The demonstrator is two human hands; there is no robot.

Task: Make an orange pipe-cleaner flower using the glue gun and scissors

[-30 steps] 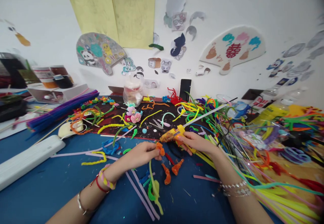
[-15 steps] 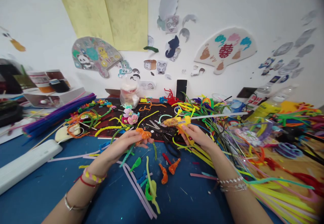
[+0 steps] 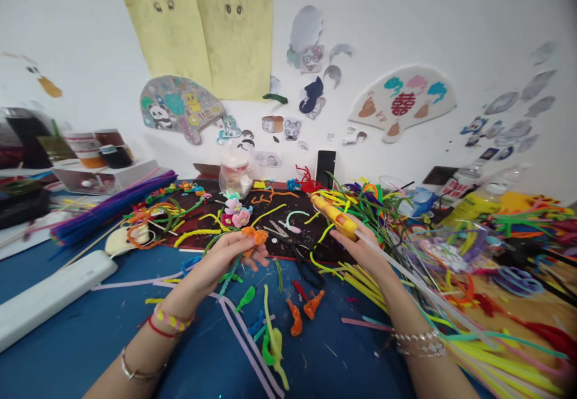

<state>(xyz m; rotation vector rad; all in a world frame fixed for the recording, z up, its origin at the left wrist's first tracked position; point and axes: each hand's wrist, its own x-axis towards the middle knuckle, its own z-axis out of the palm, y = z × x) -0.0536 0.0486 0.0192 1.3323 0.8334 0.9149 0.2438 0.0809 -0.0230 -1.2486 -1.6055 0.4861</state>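
My left hand (image 3: 220, 258) is closed round an orange fuzzy pipe-cleaner piece (image 3: 255, 235). A teal stem (image 3: 229, 277) hangs down below those fingers. My right hand (image 3: 365, 250) grips a yellow hot glue gun (image 3: 331, 211), its nozzle turned up and away to the left. A long clear glue stick (image 3: 421, 285) sticks out of the gun's back end, over my right forearm. Two more orange fuzzy pieces, one left (image 3: 295, 318) and one right (image 3: 314, 304), lie on the blue table between my hands. Black-handled scissors (image 3: 309, 267) rest just beyond them.
Loose pipe cleaners (image 3: 360, 285) crowd the right side. Pink fuzzy flowers (image 3: 237, 213) stand on the dark mat (image 3: 189, 216) behind my left hand. A white power strip (image 3: 54, 300) lies at left. A phone (image 3: 325, 169) leans against the wall.
The glue gun has swung from level to nozzle-up, so its glue stick now slants down to the right. My left hand keeps the orange piece. The whole view has shifted slightly.
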